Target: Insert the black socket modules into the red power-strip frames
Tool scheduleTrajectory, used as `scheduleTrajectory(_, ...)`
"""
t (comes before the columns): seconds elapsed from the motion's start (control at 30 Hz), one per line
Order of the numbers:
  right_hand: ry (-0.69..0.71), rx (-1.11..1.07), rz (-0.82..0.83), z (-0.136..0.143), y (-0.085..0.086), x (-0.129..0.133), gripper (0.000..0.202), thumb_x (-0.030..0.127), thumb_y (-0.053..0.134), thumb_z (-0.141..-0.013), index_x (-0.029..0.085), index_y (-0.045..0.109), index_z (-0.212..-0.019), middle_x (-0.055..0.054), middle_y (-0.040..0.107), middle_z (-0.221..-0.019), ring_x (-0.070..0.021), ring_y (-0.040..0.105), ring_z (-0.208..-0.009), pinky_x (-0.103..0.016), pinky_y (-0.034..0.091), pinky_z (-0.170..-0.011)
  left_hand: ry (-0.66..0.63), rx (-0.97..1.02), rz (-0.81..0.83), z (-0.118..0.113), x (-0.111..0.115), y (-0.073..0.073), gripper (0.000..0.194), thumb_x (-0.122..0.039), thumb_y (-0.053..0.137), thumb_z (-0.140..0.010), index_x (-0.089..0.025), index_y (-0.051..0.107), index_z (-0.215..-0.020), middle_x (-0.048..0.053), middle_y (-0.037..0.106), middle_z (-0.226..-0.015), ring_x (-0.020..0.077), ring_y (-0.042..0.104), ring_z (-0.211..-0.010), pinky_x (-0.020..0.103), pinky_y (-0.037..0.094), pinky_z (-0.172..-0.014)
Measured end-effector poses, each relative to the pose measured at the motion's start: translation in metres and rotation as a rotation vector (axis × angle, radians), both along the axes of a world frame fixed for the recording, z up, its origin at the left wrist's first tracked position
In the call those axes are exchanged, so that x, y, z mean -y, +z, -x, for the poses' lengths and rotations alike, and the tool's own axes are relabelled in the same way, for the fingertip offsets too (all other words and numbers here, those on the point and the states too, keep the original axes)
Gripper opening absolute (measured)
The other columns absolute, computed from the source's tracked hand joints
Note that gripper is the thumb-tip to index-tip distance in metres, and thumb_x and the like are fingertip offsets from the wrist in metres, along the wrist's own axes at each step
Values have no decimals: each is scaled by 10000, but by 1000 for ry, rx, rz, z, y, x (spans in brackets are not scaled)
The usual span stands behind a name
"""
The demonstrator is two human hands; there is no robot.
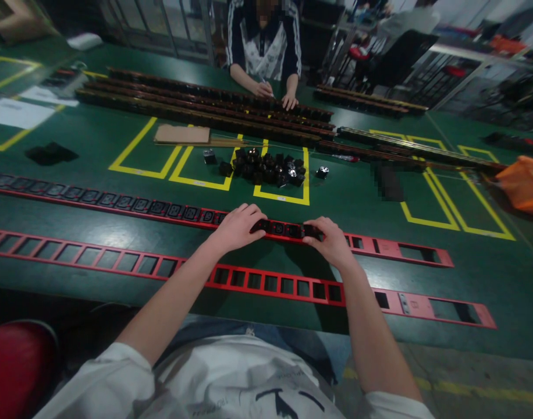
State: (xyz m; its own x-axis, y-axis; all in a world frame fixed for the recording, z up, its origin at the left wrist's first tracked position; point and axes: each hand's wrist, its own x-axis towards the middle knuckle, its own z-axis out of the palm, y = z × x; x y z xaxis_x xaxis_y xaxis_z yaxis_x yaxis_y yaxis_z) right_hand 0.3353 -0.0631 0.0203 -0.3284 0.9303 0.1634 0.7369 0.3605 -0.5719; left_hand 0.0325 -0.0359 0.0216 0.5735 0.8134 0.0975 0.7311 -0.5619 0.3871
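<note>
Head cam: tape labels [281, 198] & shirt print [288, 402] unreadable. L hand [244, 224] curled over far red strip [417, 251], grip can't tell; R hand [330, 240] narrow, pinching blk socket [313, 230] there. Beyond, on table [358, 203]: blk pile [266, 167].

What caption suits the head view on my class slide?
Left hand and right hand at a red frame partly filled with black sockets; a second, open-slotted frame lies nearer the wearer.

Lighting: moderate, cool. Tabletop [358, 198]: greyish sheen toward near left corner; dark shadows below left hand [242, 224] and right hand [330, 240]. Background [462, 64] beyond far edge: blurred, stretched.
</note>
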Motion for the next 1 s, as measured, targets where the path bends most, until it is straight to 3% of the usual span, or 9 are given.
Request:
scheduleTrajectory(0.4, -49, 119, -34, 0, -1, 1, 248, 409, 691, -879, 250, 702, -1069, -71, 664, -928, -300, 605, -932, -486, 405, -862, -4, 5, -4, 0, 0, 0, 315, -367, 633, -935, -214, 631, -1211, 62, 620, -1190, 247, 545, -1097, 387, 485, -924)
scheduleTrajectory(0.63, -77, 218, -86, -1, -3, 2, 265, 425, 691, -881, 280, 736, -1099, -86, 640, -1015, -327, 585, -1023, -532, 373, -901, -4, 2, -4, 0, -1, 0, 312, -375, 626, -941, -214, 631, -1208, 59, 621, -1192, 244, 548, -1092, 384, 485, -910)
scheduleTrajectory(1.0, -46, 198, -53, -2, -4, 2, 291, 386, 682, -887, 252, 713, -1143, -105, 636, -1123, -328, 572, -1098, -503, 412, -913, 0, -3, -4, 0, -1, -1, 306, -361, 632, -935, -211, 632, -1201, 62, 618, -1183, 247, 543, -1086, 386, 486, -910)
